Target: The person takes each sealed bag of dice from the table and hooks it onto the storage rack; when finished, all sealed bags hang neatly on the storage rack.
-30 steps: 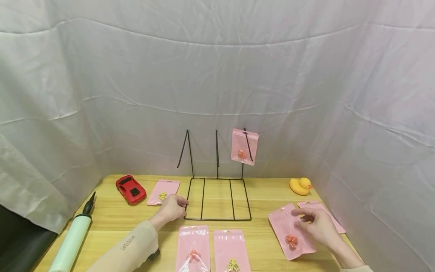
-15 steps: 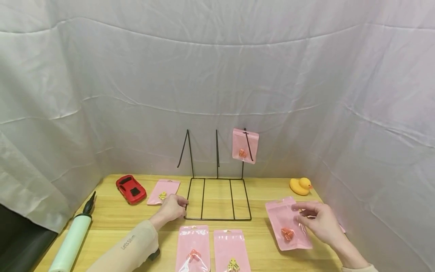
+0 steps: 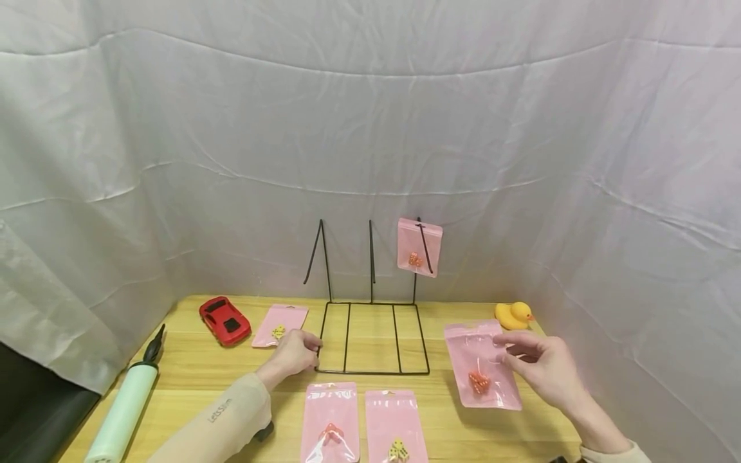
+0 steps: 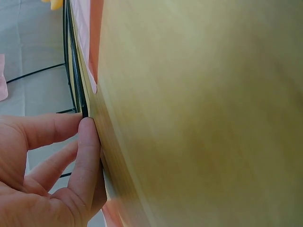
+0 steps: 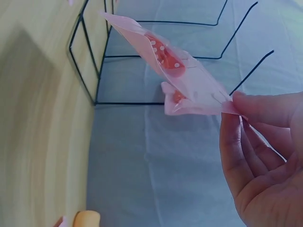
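My right hand (image 3: 541, 370) pinches a pink zip bag (image 3: 466, 357) by its upper right edge, holding it up above the table. Orange-red dice (image 5: 165, 59) with white dots show inside it. My left hand (image 3: 292, 352) pinches the front left corner of a black wire rack (image 3: 370, 372) between thumb and fingers; in the left wrist view the thumb (image 4: 86, 151) lies against the wire. Another pink bag (image 3: 408, 241) with orange dice hangs on the rack's right hook. The middle and left hooks carry nothing.
Pink bags with yellow dice (image 3: 282, 316) and red contents (image 3: 330, 405) lie flat, beside another yellow-dice bag (image 3: 390, 418). A red toy car (image 3: 224, 320), a mint hand pump (image 3: 124, 408) and a yellow rubber duck (image 3: 512, 316) stand around. Grey cloth (image 3: 370, 141) encloses the table.
My right hand has lifted the pink bag off the table and moved it slightly left and away from me. The left hand stays on the rack corner.
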Motion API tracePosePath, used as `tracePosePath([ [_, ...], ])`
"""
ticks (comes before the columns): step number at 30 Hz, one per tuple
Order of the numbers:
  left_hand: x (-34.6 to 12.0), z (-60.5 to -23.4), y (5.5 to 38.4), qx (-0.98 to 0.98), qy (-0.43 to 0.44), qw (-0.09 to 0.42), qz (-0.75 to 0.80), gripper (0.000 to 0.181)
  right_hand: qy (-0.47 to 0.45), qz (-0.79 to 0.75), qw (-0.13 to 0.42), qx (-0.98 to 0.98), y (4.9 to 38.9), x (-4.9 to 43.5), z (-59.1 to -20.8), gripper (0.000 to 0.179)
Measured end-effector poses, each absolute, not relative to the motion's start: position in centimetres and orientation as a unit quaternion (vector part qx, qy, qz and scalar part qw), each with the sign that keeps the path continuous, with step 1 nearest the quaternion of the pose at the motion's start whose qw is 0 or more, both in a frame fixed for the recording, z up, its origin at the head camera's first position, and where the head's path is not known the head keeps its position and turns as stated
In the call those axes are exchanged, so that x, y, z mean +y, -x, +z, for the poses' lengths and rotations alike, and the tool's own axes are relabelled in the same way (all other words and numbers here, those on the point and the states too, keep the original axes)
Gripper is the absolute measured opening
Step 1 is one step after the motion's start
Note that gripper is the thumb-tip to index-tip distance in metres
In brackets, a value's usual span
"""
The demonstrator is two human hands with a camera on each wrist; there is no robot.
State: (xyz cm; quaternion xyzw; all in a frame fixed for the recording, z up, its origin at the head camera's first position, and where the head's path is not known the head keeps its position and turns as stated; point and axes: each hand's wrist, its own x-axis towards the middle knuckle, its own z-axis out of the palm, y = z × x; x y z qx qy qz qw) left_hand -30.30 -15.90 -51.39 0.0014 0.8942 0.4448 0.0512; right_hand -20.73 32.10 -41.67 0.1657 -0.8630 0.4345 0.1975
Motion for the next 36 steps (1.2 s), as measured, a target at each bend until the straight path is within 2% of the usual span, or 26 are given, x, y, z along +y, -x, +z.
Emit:
tracePosePath([
  [9,-15.9,-51.6,30.3,0.892,-0.003,0.052,0.45,0.047,-0.198,0.48,0.213,-0.828,20.6,31.2,-40.0,0.027],
  [21,-17.2,-54.8,33.1,0.89,-0.019,0.065,0.45,0.053,-0.238,0.538,0.224,-0.777,20.8,29.3,-38.1,0.029],
  [28,-17.2,-55.1,33.2,0.887,-0.009,0.056,0.459,0.049,-0.301,0.566,0.232,-0.731,21.8,27.9,-37.4,0.027],
  [36,-17.2,-54.6,32.9,0.892,-0.015,0.061,0.448,0.051,-0.327,0.565,0.238,-0.719,23.7,26.8,-37.0,0.027],
])
